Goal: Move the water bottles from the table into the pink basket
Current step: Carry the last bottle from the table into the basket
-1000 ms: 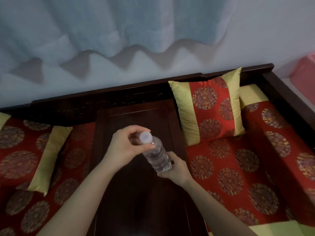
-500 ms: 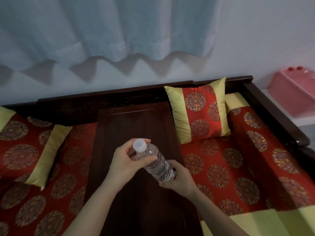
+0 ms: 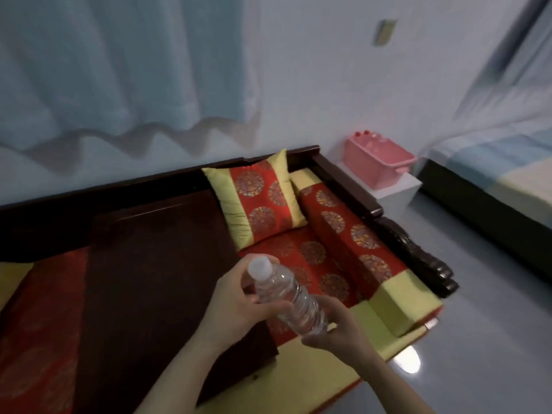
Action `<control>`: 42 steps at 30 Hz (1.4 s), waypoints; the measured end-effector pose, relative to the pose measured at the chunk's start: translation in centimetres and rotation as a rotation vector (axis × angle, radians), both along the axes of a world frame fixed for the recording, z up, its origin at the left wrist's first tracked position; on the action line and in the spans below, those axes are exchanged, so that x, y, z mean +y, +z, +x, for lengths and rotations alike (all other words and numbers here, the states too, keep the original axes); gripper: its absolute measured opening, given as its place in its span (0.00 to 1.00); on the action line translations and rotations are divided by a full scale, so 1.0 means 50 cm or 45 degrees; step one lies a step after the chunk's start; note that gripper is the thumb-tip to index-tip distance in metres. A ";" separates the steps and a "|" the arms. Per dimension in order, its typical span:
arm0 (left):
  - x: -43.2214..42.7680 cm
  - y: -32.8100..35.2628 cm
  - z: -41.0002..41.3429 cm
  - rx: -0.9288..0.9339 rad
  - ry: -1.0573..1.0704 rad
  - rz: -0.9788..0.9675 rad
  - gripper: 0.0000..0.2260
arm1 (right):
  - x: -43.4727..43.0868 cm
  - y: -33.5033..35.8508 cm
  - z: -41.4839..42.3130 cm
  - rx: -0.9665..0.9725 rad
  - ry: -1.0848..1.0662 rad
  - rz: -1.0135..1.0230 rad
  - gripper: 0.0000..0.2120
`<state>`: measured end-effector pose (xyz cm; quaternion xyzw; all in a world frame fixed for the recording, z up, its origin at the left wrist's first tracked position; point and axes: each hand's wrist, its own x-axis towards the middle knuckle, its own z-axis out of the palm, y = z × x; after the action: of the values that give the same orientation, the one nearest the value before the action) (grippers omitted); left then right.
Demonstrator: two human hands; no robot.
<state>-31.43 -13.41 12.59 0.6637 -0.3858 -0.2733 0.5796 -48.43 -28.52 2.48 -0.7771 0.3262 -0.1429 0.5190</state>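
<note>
A clear plastic water bottle (image 3: 288,297) with a white cap is held tilted, cap up and to the left, above the front edge of the dark wooden table (image 3: 155,264). My left hand (image 3: 236,303) grips its upper part below the cap. Around the bottle's base, my right hand (image 3: 336,330) is wrapped from below. The pink basket (image 3: 378,167) stands far off at the upper right on a white stand, with several bottles inside, their red caps showing at its back left.
The table sits on a dark wooden bench with red and yellow cushions (image 3: 343,249) and a pillow (image 3: 257,198). The bench's armrest (image 3: 388,228) lies between me and the basket. Grey floor (image 3: 484,324) spreads to the right; a bed (image 3: 501,180) stands beyond it.
The view has swung right, bringing the whole basket, the floor and the bed into sight. The bottle, still in both hands, now sits lower and further right over the table's front edge.
</note>
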 end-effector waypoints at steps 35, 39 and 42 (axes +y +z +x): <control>-1.191 -0.020 -0.742 -0.082 -0.304 -0.027 0.27 | -1.037 0.037 -0.817 0.025 -0.416 0.222 0.32; -1.374 -0.007 -0.741 -0.102 -0.288 -0.035 0.26 | -1.232 0.056 -0.814 0.030 -0.389 0.233 0.33; -1.483 0.008 -0.732 -0.091 -0.250 -0.016 0.24 | -1.351 0.068 -0.801 0.044 -0.334 0.244 0.32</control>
<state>-68.05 -87.58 12.97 0.6282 -0.4712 -0.3026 0.5401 -88.48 -96.07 5.86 -0.6770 0.4460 -0.1641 0.5620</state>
